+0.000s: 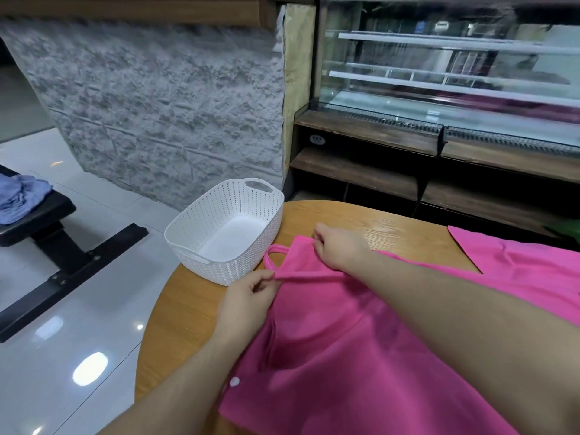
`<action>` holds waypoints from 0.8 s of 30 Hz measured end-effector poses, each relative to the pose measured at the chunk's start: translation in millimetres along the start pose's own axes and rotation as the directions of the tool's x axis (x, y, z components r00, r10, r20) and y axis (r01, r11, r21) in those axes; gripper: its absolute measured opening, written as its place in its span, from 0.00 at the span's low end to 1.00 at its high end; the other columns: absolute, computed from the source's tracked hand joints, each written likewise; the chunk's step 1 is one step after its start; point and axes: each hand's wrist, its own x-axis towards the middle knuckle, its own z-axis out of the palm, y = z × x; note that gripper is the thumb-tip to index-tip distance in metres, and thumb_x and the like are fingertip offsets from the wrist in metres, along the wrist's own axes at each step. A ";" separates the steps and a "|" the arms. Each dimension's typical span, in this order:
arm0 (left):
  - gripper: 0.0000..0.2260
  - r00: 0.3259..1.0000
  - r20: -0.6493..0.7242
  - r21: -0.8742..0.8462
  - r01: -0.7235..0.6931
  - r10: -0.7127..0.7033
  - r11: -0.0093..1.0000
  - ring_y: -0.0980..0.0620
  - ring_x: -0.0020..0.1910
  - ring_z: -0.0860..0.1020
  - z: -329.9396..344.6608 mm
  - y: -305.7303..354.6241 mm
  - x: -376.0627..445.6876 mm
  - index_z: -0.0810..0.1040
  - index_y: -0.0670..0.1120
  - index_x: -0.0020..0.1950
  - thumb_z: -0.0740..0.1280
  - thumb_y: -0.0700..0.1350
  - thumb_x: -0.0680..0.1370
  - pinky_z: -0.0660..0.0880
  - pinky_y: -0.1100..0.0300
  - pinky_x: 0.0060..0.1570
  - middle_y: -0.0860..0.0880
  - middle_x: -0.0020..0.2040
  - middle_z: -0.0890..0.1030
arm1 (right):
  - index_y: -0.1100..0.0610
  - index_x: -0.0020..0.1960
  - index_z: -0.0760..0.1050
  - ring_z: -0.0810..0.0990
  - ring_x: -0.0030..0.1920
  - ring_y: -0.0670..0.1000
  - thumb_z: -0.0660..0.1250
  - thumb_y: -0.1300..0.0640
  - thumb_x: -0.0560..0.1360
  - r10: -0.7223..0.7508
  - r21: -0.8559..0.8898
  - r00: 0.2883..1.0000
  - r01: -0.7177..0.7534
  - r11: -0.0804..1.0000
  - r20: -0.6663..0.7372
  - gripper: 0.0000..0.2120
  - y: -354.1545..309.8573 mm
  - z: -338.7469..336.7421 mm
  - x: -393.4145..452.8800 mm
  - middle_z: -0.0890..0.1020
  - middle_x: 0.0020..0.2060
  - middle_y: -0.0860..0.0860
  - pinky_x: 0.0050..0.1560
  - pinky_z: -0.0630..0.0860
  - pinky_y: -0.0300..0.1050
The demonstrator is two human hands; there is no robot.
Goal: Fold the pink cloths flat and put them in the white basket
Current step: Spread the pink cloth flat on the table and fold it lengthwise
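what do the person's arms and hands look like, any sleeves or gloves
Both arms are bare from the frame edge down to the wrists: no sleeves in view. The left hand and right hand wear no gloves, and no rings, watch or bracelets show. No markings are visible on either forearm.

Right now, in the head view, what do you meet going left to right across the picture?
Blue cloth on the black bench → white basket → left hand → right hand → second pink cloth.
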 end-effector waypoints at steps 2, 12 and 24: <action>0.10 0.999 -0.001 0.037 0.034 -0.034 0.999 0.59 0.38 0.77 0.2 1.9 8.1 0.84 0.56 0.46 0.69 0.59 0.72 0.75 0.54 0.48 0.61 0.34 0.81 | 0.52 0.53 0.72 0.79 0.53 0.58 0.58 0.50 0.80 0.032 0.106 0.998 -0.037 0.994 0.047 0.07 3.6 1.7 4.5 0.82 0.51 0.53 0.45 0.70 0.46; 0.06 0.996 -0.066 0.061 0.062 -0.058 0.996 0.64 0.48 0.80 1.7 8.6 14.9 0.84 0.63 0.50 0.72 0.58 0.74 0.76 0.57 0.54 0.66 0.44 0.84 | 0.45 0.51 0.77 0.73 0.43 0.42 0.71 0.35 0.70 -0.484 0.306 0.871 0.437 0.846 0.091 0.17 -6.7 -31.2 -36.4 0.77 0.40 0.40 0.45 0.70 0.37; 0.09 0.994 0.112 -0.053 0.020 -0.014 0.998 0.63 0.47 0.80 -9.0 13.9 0.4 0.81 0.59 0.56 0.62 0.52 0.82 0.71 0.71 0.47 0.58 0.45 0.84 | 0.48 0.36 0.68 0.75 0.45 0.52 0.61 0.46 0.81 -0.067 0.221 0.993 0.044 0.974 0.100 0.15 -5.3 -26.7 -4.6 0.76 0.40 0.47 0.43 0.70 0.46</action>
